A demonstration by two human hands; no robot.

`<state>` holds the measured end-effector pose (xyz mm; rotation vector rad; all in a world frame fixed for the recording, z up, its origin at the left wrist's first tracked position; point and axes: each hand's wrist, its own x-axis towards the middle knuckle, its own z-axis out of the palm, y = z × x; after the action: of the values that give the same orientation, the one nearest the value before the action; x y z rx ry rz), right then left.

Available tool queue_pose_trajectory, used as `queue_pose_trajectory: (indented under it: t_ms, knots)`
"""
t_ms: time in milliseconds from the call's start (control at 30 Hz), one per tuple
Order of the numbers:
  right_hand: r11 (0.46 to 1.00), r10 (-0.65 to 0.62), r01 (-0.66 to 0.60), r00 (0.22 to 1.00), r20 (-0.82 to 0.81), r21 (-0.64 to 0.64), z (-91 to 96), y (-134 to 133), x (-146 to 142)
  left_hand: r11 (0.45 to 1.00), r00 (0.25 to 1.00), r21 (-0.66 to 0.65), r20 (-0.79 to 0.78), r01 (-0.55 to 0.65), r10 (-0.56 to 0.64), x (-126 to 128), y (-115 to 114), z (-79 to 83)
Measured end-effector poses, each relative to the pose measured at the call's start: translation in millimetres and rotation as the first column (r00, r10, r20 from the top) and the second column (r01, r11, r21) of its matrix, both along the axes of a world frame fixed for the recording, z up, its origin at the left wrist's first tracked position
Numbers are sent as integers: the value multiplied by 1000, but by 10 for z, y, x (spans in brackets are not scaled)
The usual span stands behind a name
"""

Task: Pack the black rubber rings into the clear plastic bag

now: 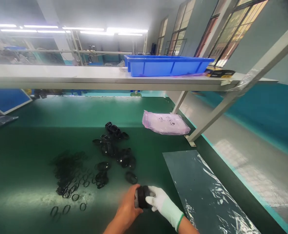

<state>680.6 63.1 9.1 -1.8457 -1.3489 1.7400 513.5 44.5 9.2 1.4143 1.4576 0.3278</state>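
Note:
Low in the middle of the view, my two hands meet on one round black part (142, 196). My bare left hand (128, 208) wraps its fingers round the part from the left. My right hand (161, 202), in a white glove, pinches it from the right. Just beyond them lies a loose heap of similar black round parts (116, 151) on the green table (36, 136). To the left of that heap are several thin black rings (69, 182), scattered flat on the mat.
A clear plastic sheet (202, 191) lies to the right of my hands. A pink bag (165, 123) rests further back by a slanted white strut (222, 107). Overhead runs a white shelf (85, 78) carrying a blue bin (167, 65).

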Motion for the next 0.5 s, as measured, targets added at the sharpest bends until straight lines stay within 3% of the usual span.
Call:
queue_pose_trajectory:
  t_ms: [233, 500]
  knots:
    - [998, 55, -56, 997, 59, 8, 37, 2, -39, 1000, 997, -12, -75, 0, -1, 66, 0, 13]
    - [985, 69, -116, 943, 327, 128, 145, -47, -181, 1000, 995, 20, -99, 21, -19, 54, 12, 35]
